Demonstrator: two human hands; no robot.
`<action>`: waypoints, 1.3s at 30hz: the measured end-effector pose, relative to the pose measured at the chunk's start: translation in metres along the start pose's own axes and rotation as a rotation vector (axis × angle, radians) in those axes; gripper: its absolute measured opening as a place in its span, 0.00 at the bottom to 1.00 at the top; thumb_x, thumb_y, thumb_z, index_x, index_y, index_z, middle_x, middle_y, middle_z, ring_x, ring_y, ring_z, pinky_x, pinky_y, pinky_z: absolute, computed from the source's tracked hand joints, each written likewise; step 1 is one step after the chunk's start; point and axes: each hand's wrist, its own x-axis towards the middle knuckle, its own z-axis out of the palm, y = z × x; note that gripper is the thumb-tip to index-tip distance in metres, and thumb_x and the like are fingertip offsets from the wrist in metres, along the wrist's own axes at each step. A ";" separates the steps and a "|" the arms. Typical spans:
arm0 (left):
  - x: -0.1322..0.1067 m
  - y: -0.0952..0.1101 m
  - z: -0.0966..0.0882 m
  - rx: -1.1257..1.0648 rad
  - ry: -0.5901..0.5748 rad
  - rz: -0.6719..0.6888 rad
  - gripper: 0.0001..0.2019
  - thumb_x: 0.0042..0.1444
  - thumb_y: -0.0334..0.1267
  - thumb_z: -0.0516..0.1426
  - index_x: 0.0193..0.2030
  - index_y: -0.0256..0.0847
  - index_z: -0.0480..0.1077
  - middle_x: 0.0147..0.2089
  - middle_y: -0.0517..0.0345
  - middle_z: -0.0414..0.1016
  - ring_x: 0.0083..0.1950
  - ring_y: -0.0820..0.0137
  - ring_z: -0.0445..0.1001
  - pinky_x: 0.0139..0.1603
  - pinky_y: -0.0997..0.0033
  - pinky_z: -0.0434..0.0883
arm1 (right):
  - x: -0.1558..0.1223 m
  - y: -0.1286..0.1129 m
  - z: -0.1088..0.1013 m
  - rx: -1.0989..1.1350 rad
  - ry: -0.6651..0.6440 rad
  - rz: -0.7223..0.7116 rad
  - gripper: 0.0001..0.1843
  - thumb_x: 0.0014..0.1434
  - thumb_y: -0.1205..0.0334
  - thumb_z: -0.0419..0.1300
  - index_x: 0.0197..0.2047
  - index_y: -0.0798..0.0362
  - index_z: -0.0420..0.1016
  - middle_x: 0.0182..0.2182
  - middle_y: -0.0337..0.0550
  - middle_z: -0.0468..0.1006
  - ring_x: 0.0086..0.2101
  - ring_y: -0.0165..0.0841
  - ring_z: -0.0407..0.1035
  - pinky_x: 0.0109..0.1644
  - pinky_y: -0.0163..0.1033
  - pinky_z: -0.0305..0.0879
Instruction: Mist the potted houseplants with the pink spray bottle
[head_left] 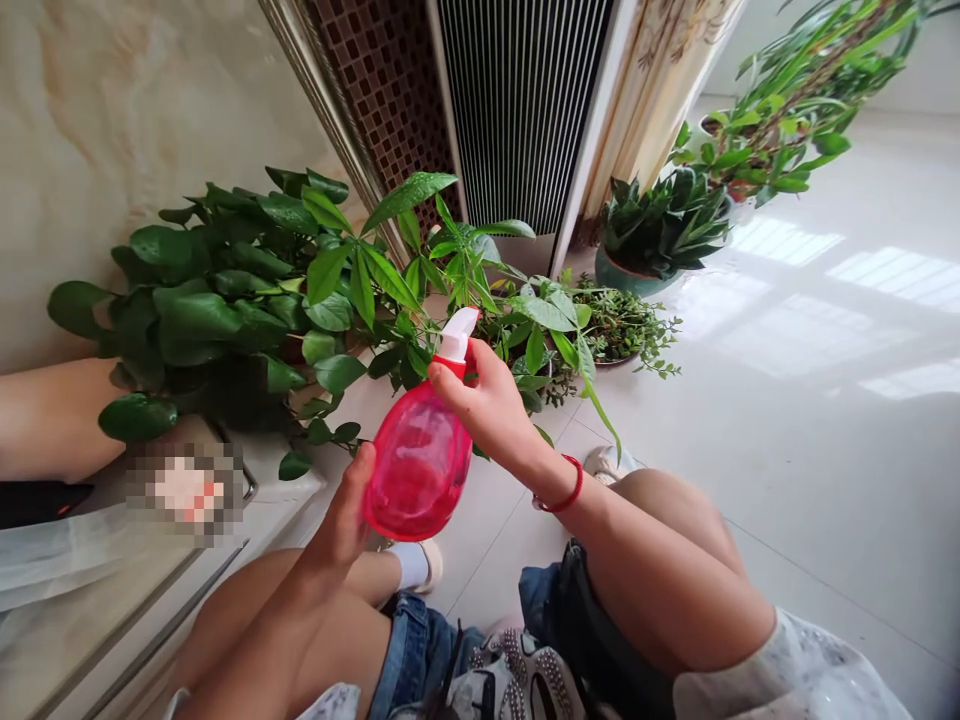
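A translucent red spray bottle (416, 465) with a white nozzle (457, 335) is held in front of me at the middle. My right hand (487, 405) is wrapped round its neck just below the nozzle; a red cord bracelet sits on that wrist. My left hand (345, 520) cups the bottle's lower left side from underneath, fingers curled against it. The nozzle points toward a leafy green plant (225, 300) at the left and a smaller one (465, 265) behind the bottle. My bent knees and denim shorts show below.
Small potted plants (622, 325) stand on the white tiled floor, with a spiky plant in a teal pot (656, 235) and a tall plant (787, 120) at the far right. A striped panel (517, 110) and curtain lie behind. A white cabinet (112, 600) stands left.
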 end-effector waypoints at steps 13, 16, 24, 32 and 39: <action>-0.007 -0.002 0.009 -0.018 -0.029 -0.029 0.37 0.51 0.70 0.63 0.55 0.40 0.80 0.49 0.45 0.85 0.65 0.46 0.75 0.63 0.52 0.77 | -0.008 0.001 -0.007 -0.051 0.014 0.014 0.18 0.57 0.44 0.62 0.36 0.51 0.69 0.36 0.41 0.76 0.34 0.32 0.67 0.37 0.40 0.62; -0.011 -0.003 0.011 -0.020 -0.065 -0.049 0.36 0.54 0.69 0.62 0.58 0.41 0.79 0.50 0.45 0.84 0.65 0.47 0.76 0.63 0.52 0.77 | -0.011 -0.001 -0.009 -0.054 0.006 0.052 0.17 0.57 0.46 0.62 0.31 0.50 0.66 0.30 0.38 0.74 0.30 0.30 0.64 0.34 0.39 0.59; -0.014 -0.006 0.003 -0.009 -0.086 -0.089 0.37 0.53 0.71 0.61 0.55 0.40 0.80 0.50 0.41 0.84 0.57 0.43 0.81 0.53 0.50 0.81 | -0.019 -0.001 -0.012 -0.086 0.022 0.029 0.18 0.57 0.44 0.63 0.32 0.49 0.65 0.30 0.37 0.71 0.31 0.30 0.63 0.33 0.39 0.59; -0.020 -0.014 0.002 -0.020 -0.063 -0.113 0.30 0.59 0.64 0.59 0.53 0.41 0.80 0.49 0.42 0.84 0.64 0.43 0.76 0.57 0.48 0.79 | -0.026 -0.004 -0.016 -0.057 -0.012 0.096 0.17 0.57 0.47 0.62 0.30 0.50 0.64 0.27 0.36 0.70 0.28 0.29 0.61 0.31 0.38 0.56; -0.035 -0.008 0.007 -0.044 -0.063 -0.165 0.32 0.56 0.69 0.61 0.52 0.43 0.81 0.50 0.44 0.84 0.65 0.43 0.75 0.61 0.49 0.77 | -0.031 0.000 -0.023 -0.084 -0.072 0.072 0.22 0.58 0.39 0.63 0.36 0.50 0.67 0.32 0.39 0.72 0.32 0.30 0.62 0.34 0.39 0.59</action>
